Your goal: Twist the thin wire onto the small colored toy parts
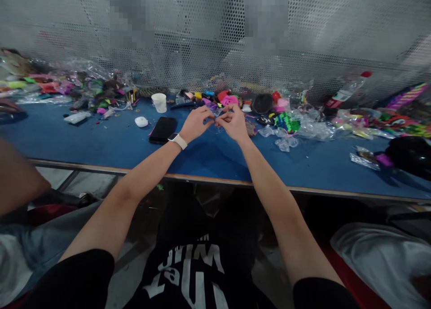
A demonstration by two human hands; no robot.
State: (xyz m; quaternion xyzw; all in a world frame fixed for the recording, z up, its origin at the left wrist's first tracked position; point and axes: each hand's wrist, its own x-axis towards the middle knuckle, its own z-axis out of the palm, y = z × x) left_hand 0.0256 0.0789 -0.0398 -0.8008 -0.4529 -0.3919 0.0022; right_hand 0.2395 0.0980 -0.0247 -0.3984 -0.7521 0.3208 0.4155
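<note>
Where the blue worktop (101,143) begins at the left, a white earbud case (141,121) lies near a black phone (163,130), with a white cup (159,102) standing behind them. The left hand (195,124), a white watch (178,141) on its wrist, meets the right hand (234,122) just above the worktop; both sets of fingers are pinched closed on a small clear plastic piece (217,120) held between them. Further right lie clear plastic bags (284,140) and a green toy (286,121).
</note>
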